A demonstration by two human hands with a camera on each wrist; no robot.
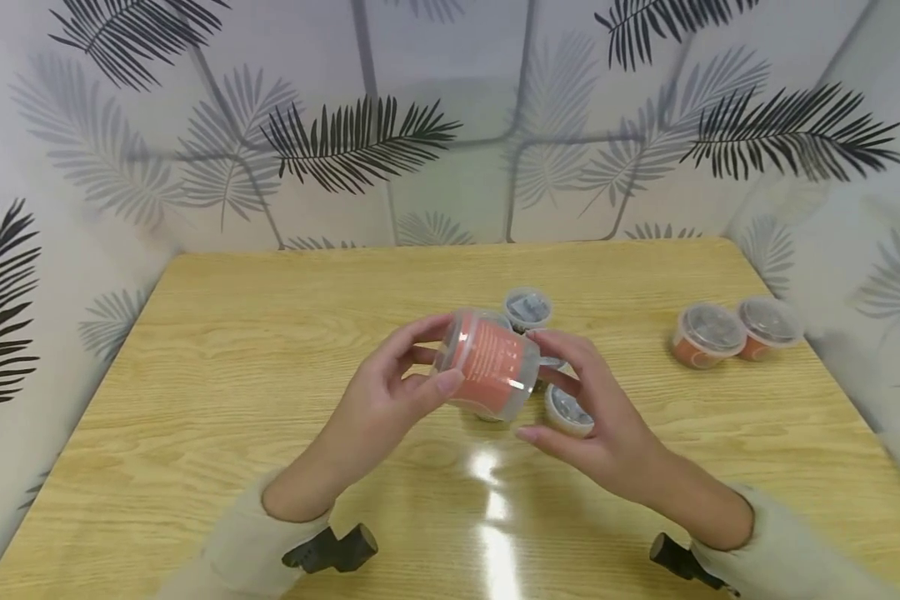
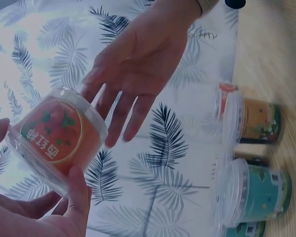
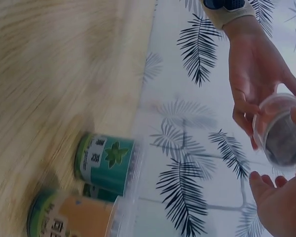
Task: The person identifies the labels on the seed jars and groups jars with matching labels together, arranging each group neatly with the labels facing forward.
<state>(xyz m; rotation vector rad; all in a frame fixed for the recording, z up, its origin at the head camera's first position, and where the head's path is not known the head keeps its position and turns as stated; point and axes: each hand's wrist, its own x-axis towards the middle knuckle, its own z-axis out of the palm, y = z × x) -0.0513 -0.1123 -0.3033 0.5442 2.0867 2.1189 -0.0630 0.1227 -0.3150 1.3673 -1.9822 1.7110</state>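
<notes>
From my end I see one wood-grain tabletop (image 1: 232, 375) below both grips. The left grip (image 1: 405, 375) is curled round one red-labelled tub (image 1: 491, 367), thumb on its near side, holding it tilted over and clear of the tabletop. The right grip (image 1: 600, 408) is spread, just beside the tub's other end; I cannot tell whether a fingertip touches it. Two lidded tubs (image 1: 701, 350) stand well to the right of the right grip. Around and beyond the gap between grips I count at least three more tubs (image 1: 528, 308), partly hidden. The right wrist view shows me two green-labelled tubs (image 3: 111, 165) and one orange-labelled tub (image 3: 84, 217).
</notes>
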